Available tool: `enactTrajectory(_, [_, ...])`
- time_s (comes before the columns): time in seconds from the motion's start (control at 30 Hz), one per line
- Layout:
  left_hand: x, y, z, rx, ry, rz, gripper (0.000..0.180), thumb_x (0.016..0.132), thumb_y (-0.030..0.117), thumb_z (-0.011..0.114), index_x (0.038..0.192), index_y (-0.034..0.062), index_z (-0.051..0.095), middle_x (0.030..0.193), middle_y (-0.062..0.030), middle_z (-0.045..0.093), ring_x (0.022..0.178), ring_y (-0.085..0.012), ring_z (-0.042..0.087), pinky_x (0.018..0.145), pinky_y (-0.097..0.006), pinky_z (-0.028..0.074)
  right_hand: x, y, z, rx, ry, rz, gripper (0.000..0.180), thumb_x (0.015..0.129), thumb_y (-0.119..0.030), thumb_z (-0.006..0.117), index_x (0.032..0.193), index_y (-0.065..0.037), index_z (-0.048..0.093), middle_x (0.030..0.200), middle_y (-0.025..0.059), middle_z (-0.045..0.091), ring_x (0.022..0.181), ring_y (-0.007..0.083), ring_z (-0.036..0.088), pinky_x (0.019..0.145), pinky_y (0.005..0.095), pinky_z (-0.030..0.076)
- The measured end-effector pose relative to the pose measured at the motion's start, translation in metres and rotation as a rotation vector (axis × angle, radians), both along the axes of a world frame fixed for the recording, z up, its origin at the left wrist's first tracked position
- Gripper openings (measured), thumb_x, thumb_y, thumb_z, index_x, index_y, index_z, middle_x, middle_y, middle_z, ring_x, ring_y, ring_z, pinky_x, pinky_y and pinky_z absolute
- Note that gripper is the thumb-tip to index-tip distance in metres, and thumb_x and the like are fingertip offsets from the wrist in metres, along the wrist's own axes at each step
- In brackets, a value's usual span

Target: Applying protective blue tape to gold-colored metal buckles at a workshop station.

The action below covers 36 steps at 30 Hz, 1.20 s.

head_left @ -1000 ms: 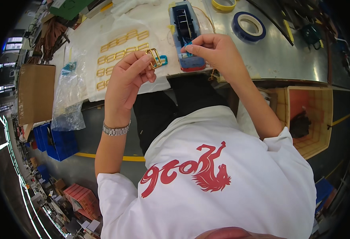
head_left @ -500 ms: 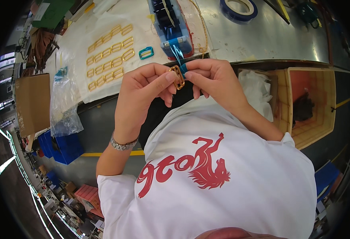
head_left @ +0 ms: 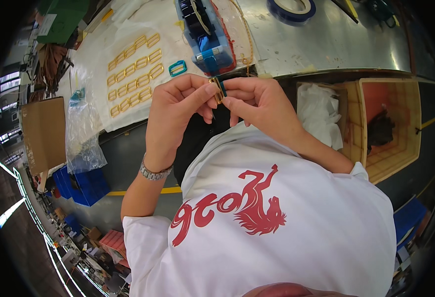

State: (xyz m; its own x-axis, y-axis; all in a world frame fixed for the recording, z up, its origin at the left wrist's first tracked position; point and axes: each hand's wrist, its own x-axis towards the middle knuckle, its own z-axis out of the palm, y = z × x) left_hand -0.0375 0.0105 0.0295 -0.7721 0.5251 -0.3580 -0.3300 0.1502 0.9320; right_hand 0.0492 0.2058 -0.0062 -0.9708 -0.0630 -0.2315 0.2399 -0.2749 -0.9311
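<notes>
My left hand [head_left: 182, 99] pinches a gold rectangular slider buckle [head_left: 218, 97] between thumb and fingertips, in front of the bench edge. On the buckle's right side, a short strip of blue tape [head_left: 223, 88] lies against the metal. My right hand [head_left: 263, 99] has its thumb and fingers closed on that strip, close beside the buckle; its fingertips partly hide the tape. Just beyond both hands stands a blue tape dispenser [head_left: 216, 37] with a roll in it. A buckle covered in blue film [head_left: 177, 68] rests on the white sheet, left of the dispenser.
Several gold buckles [head_left: 137, 63] lie in rows on the white sheet [head_left: 91, 64]. A blue tape roll [head_left: 291, 11] sits on the metal tabletop [head_left: 326, 42]. At right is a wooden crate [head_left: 393, 166]; at left hang a clear plastic bag [head_left: 86, 143] and a cardboard piece [head_left: 44, 131].
The blue tape that stretched from the dispenser to my right hand is now separate from it. My right hand has shifted slightly left, bringing the strip against the buckle.
</notes>
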Motion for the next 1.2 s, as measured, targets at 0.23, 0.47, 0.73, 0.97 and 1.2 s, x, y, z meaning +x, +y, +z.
enactTrajectory(0.23, [0.002, 0.003, -0.007, -0.029, 0.023, 0.007, 0.016, 0.103, 0.014, 0.076, 0.102, -0.0026, 0.075, 0.082, -0.0023, 0.072, 0.066, -0.0062, 0.061, 0.059, -0.022, 0.05, -0.001, -0.004, -0.008, -0.014, -0.032, 0.002, 0.032, 0.1, -0.017, 0.078, 0.125, 0.003, 0.074, 0.09, 0.0027, 0.079, 0.07, 0.0068, 0.069, 0.06, 0.0223, 0.051])
enactTrajectory(0.47, [0.016, 0.008, -0.016, -0.055, 0.112, 0.109, 0.018, 0.102, 0.015, 0.077, 0.107, -0.0029, 0.075, 0.091, -0.0019, 0.073, 0.076, -0.006, 0.063, 0.066, -0.022, 0.052, -0.002, -0.005, -0.012, -0.005, -0.009, -0.058, 0.031, 0.098, -0.016, 0.08, 0.121, 0.004, 0.075, 0.089, 0.0047, 0.079, 0.07, 0.006, 0.07, 0.06, 0.022, 0.052])
enactTrajectory(0.73, [0.017, 0.002, -0.029, 0.091, -0.147, 0.147, 0.035, 0.103, 0.018, 0.076, 0.131, -0.0046, 0.073, 0.11, -0.0065, 0.077, 0.097, -0.0111, 0.07, 0.092, -0.028, 0.056, 0.0, -0.006, -0.008, -0.013, -0.012, -0.059, 0.03, 0.098, -0.014, 0.079, 0.121, 0.004, 0.075, 0.09, 0.0053, 0.079, 0.072, 0.0075, 0.071, 0.061, 0.0223, 0.054])
enactTrajectory(0.97, [0.007, -0.003, -0.025, 0.076, -0.204, 0.091, 0.035, 0.103, 0.017, 0.077, 0.129, -0.0057, 0.074, 0.113, -0.0094, 0.079, 0.101, -0.0136, 0.072, 0.093, -0.03, 0.057, 0.0, -0.009, -0.02, -0.268, -0.104, -0.035, 0.032, 0.099, -0.016, 0.079, 0.123, 0.005, 0.074, 0.096, 0.008, 0.08, 0.078, 0.0121, 0.074, 0.067, 0.0245, 0.06])
enactTrajectory(1.2, [-0.017, -0.014, -0.015, 0.046, -0.406, -0.023, 0.038, 0.106, 0.025, 0.071, 0.132, -0.0036, 0.072, 0.122, -0.0162, 0.078, 0.114, -0.0256, 0.075, 0.111, -0.043, 0.056, 0.002, 0.018, -0.025, 0.15, -0.015, 0.108, 0.044, 0.095, -0.012, 0.079, 0.133, 0.007, 0.068, 0.111, 0.0126, 0.08, 0.092, 0.019, 0.076, 0.088, 0.0337, 0.062])
